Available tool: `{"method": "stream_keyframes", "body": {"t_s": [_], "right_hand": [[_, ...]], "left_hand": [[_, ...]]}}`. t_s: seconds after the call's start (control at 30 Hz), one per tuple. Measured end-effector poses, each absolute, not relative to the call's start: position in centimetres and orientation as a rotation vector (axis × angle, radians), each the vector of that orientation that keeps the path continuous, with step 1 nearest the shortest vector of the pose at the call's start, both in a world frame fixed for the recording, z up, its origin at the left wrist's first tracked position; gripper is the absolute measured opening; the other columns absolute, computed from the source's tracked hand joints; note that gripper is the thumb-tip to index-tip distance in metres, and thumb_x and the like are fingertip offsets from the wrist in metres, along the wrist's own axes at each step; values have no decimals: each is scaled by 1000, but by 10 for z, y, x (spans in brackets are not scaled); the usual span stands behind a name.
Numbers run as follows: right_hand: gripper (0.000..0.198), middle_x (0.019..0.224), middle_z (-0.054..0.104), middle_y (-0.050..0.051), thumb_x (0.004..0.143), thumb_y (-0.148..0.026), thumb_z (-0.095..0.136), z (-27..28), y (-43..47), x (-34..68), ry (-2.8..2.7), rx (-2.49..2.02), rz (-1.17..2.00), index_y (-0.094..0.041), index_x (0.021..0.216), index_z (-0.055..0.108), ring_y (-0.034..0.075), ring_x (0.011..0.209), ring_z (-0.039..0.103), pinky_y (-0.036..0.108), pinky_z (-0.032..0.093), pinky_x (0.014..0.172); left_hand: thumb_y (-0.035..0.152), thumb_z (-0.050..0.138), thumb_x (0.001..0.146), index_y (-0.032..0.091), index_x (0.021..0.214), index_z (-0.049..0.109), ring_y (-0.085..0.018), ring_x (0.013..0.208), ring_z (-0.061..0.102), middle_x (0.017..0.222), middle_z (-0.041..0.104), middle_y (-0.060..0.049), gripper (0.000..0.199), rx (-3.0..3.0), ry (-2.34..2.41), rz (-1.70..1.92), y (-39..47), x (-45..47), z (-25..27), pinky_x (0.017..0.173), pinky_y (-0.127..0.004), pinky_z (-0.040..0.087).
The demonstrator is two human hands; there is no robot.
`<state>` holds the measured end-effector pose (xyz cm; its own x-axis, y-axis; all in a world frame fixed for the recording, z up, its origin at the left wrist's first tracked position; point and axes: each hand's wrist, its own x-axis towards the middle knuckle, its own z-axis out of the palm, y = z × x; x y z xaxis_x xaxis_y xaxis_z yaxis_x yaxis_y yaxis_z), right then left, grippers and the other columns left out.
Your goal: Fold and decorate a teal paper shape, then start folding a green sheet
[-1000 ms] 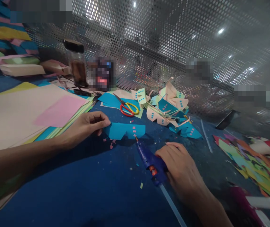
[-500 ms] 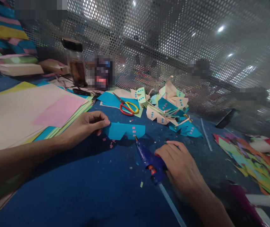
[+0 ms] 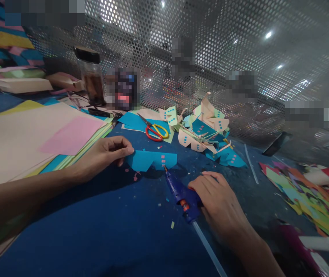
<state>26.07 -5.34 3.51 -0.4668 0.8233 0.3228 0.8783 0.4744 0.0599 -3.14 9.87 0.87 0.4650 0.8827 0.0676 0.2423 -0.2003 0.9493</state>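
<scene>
My left hand pinches the left end of a blue paper cutout between thumb and fingers. The cutout has notches in its lower edge and a column of small pink squares near its right end. My right hand is wrapped round the handle of a dark blue glue gun. Its nozzle tip points up and left, at the cutout's lower edge just under the pink squares; whether it touches is hard to tell. A long clear glue stick sticks out of the gun's back end.
Scissors with red and yellow handles lie behind the cutout. Folded paper pieces are heaped beside them. Stacked paper sheets lie left, near a lidded jar. Colourful strips and a purple tool are at right.
Almost nothing differs. Both hands, the blue cutout and the glue gun keep nearly the same places, with the nozzle still by the pink squares.
</scene>
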Motion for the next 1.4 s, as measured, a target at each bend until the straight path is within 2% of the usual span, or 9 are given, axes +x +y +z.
{"method": "stream_keyframes", "body": {"t_s": [0.57,1.4], "right_hand": [[17,85,65,3,84,-6,55,33,-55,260,-2437,-1446,-215,-16,96,61,21,80,59,42,36,97],[11,87,66,3,88,-11,59,31,-55,257,-2443,-1464,-177,-16,97,62,21,81,60,44,38,99]], "left_hand": [[43,66,88,18,82,60,-11,56,53,60,57,4,27,1627,991,814,101,-32,4,56,-25,35],[43,64,89,18,79,60,-11,56,51,58,56,4,27,1667,1008,800,97,-30,10,58,-26,35]]}}
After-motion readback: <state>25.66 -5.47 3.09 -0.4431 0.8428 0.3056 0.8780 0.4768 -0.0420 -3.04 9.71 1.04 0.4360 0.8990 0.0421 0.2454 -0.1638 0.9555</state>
